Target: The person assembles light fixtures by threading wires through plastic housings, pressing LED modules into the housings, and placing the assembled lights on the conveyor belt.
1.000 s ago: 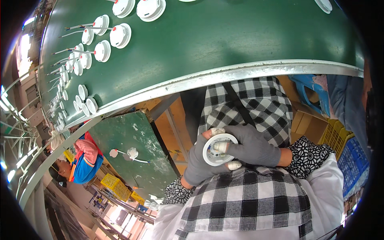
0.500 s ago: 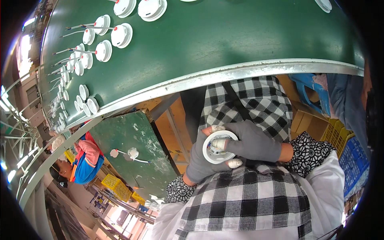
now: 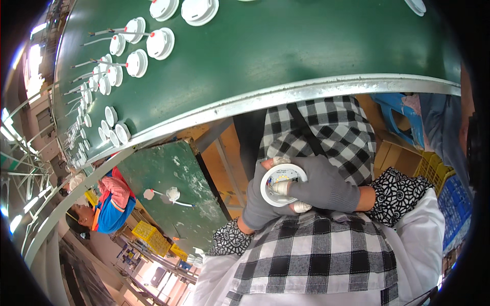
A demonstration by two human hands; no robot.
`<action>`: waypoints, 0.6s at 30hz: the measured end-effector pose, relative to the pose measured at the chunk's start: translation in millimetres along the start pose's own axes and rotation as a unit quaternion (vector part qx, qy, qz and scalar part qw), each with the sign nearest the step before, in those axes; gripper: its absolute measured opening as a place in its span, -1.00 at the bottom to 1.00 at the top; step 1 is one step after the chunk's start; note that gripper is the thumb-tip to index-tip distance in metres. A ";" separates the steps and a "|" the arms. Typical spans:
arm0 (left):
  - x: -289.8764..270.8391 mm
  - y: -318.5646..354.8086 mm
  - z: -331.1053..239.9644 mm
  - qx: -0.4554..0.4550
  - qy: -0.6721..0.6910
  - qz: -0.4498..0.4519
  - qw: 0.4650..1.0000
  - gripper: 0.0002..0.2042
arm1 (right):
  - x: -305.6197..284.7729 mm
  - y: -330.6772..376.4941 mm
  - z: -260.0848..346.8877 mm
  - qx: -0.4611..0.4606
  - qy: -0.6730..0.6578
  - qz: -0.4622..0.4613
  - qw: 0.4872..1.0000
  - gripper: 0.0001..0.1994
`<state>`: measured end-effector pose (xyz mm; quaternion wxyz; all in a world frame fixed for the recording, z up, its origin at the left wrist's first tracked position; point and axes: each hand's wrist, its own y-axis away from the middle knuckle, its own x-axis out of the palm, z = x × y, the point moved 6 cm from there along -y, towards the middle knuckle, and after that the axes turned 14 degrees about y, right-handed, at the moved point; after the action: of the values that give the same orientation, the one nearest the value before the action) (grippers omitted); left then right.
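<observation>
In front of my checked apron, both hands hold a round white downlight (image 3: 268, 189) with its open face up. Inside its rim a circuit board with small yellow LEDs shows partly. My left hand (image 3: 258, 205), in a grey fingerless glove, is closed round the light's left side and underside. From the right, my right hand (image 3: 326, 184), gloved alike, grips it too, its white-taped thumb pressing into the opening. Other fingertips are also wrapped in white tape. The light's underside is hidden by my hands.
A green bench (image 3: 286, 46) with a metal edge lies ahead, bearing rows of white lights with grey cables (image 3: 161, 43) and a few white rings (image 3: 121, 133). A lower green table (image 3: 163, 168) stands left, near a person in blue and red (image 3: 115, 206). Blue crates (image 3: 451, 214) are right.
My right thumb has shifted a little within the opening, and more of the LED board shows. Both hands keep hold of the downlight. The whole view has shifted slightly.
</observation>
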<state>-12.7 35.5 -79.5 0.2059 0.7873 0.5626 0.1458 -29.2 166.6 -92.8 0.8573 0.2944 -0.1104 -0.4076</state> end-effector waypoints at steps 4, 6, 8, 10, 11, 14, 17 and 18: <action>-2.4 2.8 5.6 -0.015 0.017 0.002 1.000 -0.02 | -6.9 -0.8 12.6 -0.119 -0.057 -0.001 0.991 -0.58; -1.4 0.3 5.7 -0.003 -0.024 -0.002 1.000 -0.02 | -2.9 -0.9 -0.6 -0.100 -0.043 -0.008 0.994 -0.59; -0.2 -0.8 3.6 0.005 -0.064 -0.004 0.998 -0.01 | -0.9 1.5 -5.9 -0.079 -0.032 -0.014 0.996 -0.60; 0.6 -3.5 0.5 0.024 -0.081 -0.002 0.996 0.00 | -5.0 1.5 -6.2 -0.062 -0.008 -0.054 0.997 -0.63; 0.1 -5.6 0.1 0.022 -0.081 -0.001 0.996 0.00 | -6.6 1.4 -5.6 -0.060 -0.009 -0.054 0.997 -0.63; 6.1 -7.6 -11.2 0.103 -0.137 0.033 0.985 -0.06 | -10.8 3.5 -2.4 -0.063 -0.034 -0.048 0.996 -0.65; 8.4 -6.7 -13.8 0.062 -0.092 0.022 0.994 -0.03 | -17.0 8.9 6.2 -0.065 -0.033 -0.061 0.995 -0.66; 8.0 -2.2 -12.1 0.045 -0.050 0.016 0.998 -0.06 | -14.1 12.4 7.5 -0.065 -0.026 -0.058 0.996 -0.65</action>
<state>-17.6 45.6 -70.0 0.1958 0.8107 0.5453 0.0838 -33.7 180.4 -78.7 0.8464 0.2336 -0.0886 -0.4703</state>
